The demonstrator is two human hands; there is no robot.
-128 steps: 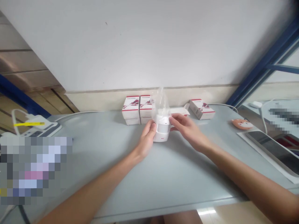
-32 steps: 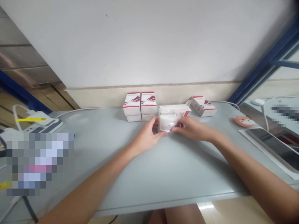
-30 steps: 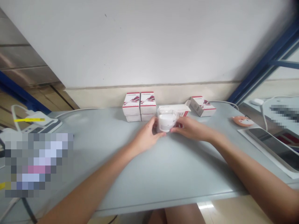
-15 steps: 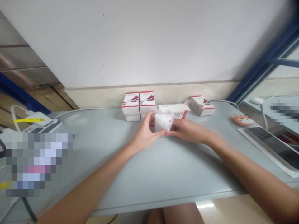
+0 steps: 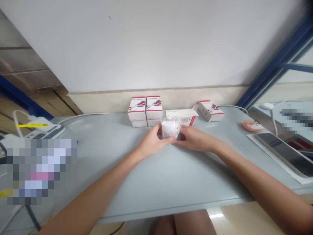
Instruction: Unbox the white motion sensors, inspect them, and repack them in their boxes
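- The left grip (image 5: 153,141) is closed around one side of a small round white thing (image 5: 170,130) inside a clear plastic bag (image 5: 168,120).
- The right grip (image 5: 193,138) is closed around the other side, so both hands hold it.
- The white thing is near the middle of the desk (image 5: 195,182), close to the back edge, just in front of an open white box (image 5: 182,117).
- Stacked red and white boxes (image 5: 145,109) stand to the left of the open box.
- One more box (image 5: 210,111) sits to the right.
- A tablet (image 5: 283,153) lies near the right edge.
- The bag looks slippery, so a soft, even hold with both hands seems best, low over the desk and away from the boxes.
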